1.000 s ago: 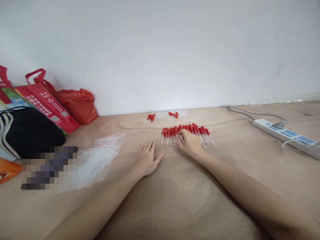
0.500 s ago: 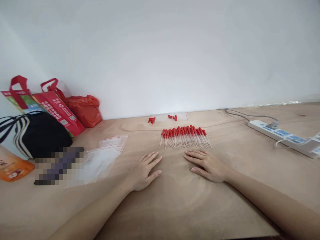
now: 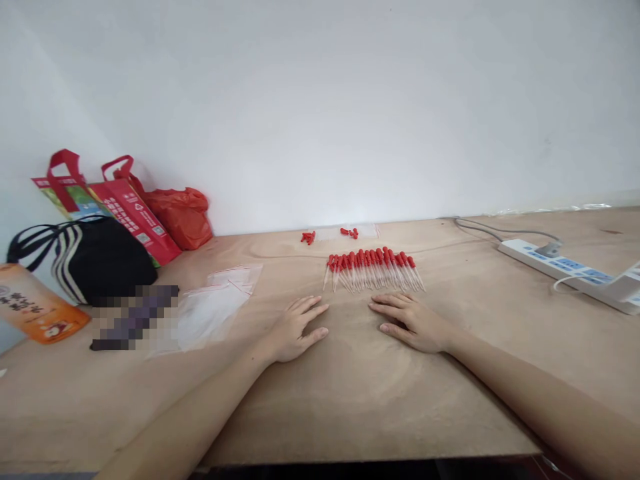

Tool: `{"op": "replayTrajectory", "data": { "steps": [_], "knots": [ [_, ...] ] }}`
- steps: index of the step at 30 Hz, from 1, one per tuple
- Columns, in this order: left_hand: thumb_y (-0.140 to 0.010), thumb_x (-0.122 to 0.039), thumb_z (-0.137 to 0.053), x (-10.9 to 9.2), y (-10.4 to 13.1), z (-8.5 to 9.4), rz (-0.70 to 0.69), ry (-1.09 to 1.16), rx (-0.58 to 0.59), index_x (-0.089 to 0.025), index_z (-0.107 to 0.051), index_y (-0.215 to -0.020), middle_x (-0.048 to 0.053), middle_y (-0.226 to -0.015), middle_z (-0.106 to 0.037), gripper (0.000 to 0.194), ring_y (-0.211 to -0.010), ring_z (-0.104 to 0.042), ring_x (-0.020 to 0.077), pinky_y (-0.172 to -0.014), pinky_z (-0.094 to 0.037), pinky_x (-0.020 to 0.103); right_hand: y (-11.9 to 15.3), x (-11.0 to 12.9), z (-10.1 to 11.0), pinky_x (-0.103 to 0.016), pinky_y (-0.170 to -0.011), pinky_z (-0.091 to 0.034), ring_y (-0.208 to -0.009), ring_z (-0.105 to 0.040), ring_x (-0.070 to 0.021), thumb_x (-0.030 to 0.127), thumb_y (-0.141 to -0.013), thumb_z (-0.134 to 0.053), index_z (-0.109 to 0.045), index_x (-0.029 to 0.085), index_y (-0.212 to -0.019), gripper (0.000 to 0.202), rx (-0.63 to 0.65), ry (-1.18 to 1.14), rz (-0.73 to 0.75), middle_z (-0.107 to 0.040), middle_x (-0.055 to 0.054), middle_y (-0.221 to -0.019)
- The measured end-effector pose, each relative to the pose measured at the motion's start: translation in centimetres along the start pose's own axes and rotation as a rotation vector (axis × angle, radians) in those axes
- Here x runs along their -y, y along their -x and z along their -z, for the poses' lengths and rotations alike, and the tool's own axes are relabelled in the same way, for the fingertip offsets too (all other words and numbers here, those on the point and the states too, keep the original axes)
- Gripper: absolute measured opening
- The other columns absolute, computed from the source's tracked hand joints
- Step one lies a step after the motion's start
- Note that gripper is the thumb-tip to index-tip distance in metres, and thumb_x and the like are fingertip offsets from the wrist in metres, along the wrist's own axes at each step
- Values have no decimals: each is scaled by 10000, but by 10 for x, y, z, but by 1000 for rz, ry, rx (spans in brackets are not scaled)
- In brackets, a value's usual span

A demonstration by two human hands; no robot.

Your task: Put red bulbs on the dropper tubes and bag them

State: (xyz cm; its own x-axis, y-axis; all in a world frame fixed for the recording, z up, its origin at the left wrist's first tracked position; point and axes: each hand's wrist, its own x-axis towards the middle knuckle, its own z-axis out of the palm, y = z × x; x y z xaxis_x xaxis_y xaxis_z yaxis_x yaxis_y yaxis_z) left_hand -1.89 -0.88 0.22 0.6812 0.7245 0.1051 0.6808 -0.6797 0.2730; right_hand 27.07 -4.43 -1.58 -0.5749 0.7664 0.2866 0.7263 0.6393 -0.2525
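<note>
My left hand (image 3: 295, 330) lies flat on the wooden table (image 3: 370, 413), fingers apart, holding nothing. Opposite it, my right hand (image 3: 413, 321) also rests on the wood with its fingers stretched out and nothing in them. Just beyond both hands, several droppers (image 3: 370, 268) with red rubber bulbs and thin clear tubes lie side by side in a row, tips toward me. Neither hand touches them. Left of my left hand are clear zip bags (image 3: 215, 313), overlapping one another.
Small red rubber pieces (image 3: 308, 237) lie near the wall by another clear bag (image 3: 327, 232). At left stand a black drawstring bag (image 3: 110, 263), an orange package (image 3: 47, 310), a red plastic bag (image 3: 183, 217) and a printed carrier bag (image 3: 135, 217). A white power strip (image 3: 565, 270) with cables is at right.
The view has shifted slightly, so more of the left side and the table's front edge shows. Both hands stay on the table, and the droppers look unmoved.
</note>
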Motion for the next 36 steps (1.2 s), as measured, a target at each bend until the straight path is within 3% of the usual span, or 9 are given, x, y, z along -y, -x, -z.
{"op": "replayTrajectory", "data": {
  "steps": [10,13,17,22,24,28,32,33,36],
  "knots": [
    [-807,-487,-457,5,-1,-2,24,159,-5,-220,-474,-1219,91,-1339,-387,491,-1254,-302,252,-1023,-238,464,0,-5,-4,-460,-961,-310,-1157,-425,-232,452,-825,-438,-496,221,-1203,447,-37,-148,-55,-496,-98,-1238],
    [-821,-584,-331,14,-3,3,104,493,-104,-227,-433,-1247,89,-1324,-410,565,-1232,-348,233,-1021,-261,449,-1,-9,-6,-467,-979,-306,-1169,-419,-236,507,-806,-430,-468,221,-1220,505,-112,-487,-214,-473,-100,-1264],
    [-817,-621,15,31,-8,13,341,1102,-312,-159,-327,-1302,151,-1291,-433,753,-1174,-435,223,-948,-393,400,-6,-18,-6,-436,-963,-361,-1134,-467,-219,580,-837,-202,-435,225,-1212,566,-284,-1209,-468,-468,-103,-1270],
    [-860,-547,-71,38,-12,9,546,1333,-353,-57,-422,-1192,214,-1184,-509,688,-1101,-508,220,-950,-414,337,-9,-28,-8,-376,-996,-356,-1098,-501,-225,563,-836,-237,-516,147,-1056,546,-301,-1594,-628,-535,-162,-1172],
    [-872,-516,-93,37,-14,7,548,1219,-369,-65,-467,-1141,203,-1136,-548,645,-1053,-544,213,-919,-438,335,-9,-29,-8,-364,-1002,-354,-1097,-502,-225,541,-840,-266,-523,132,-1040,523,-296,-1612,-651,-533,-173,-1166],
    [-852,-482,-261,43,-10,21,643,625,-458,-102,-560,-1029,161,-1033,-610,516,-981,-571,254,-855,-455,411,-9,-28,-9,-357,-1007,-351,-1086,-511,-220,504,-855,-278,-538,124,-1014,487,-307,-1630,-674,-541,-172,-1151],
    [-752,-364,-479,68,13,48,769,310,-565,-59,-533,-1094,217,-1302,-381,461,-1261,-209,378,-999,-181,549,-10,-26,-8,-359,-998,-362,-1065,-527,-216,490,-865,-271,-547,124,-1000,478,-314,-1648,-684,-559,-166,-1124],
    [-751,-341,-475,77,20,52,847,192,-577,-24,-481,-1155,248,-1342,-300,513,-1277,-128,399,-990,-132,583,-10,-26,-8,-359,-996,-365,-1060,-531,-216,484,-866,-276,-549,119,-999,475,-314,-1649,-685,-562,-169,-1117],
    [-758,-387,-434,101,34,57,1211,-244,-374,75,-355,-1239,343,-1312,-271,671,-1218,-242,453,-883,-265,615,-10,-27,-8,-356,-989,-372,-1042,-544,-213,440,-874,-310,-557,101,-991,436,-318,-1657,-685,-577,-175,-1086]
  ]
}}
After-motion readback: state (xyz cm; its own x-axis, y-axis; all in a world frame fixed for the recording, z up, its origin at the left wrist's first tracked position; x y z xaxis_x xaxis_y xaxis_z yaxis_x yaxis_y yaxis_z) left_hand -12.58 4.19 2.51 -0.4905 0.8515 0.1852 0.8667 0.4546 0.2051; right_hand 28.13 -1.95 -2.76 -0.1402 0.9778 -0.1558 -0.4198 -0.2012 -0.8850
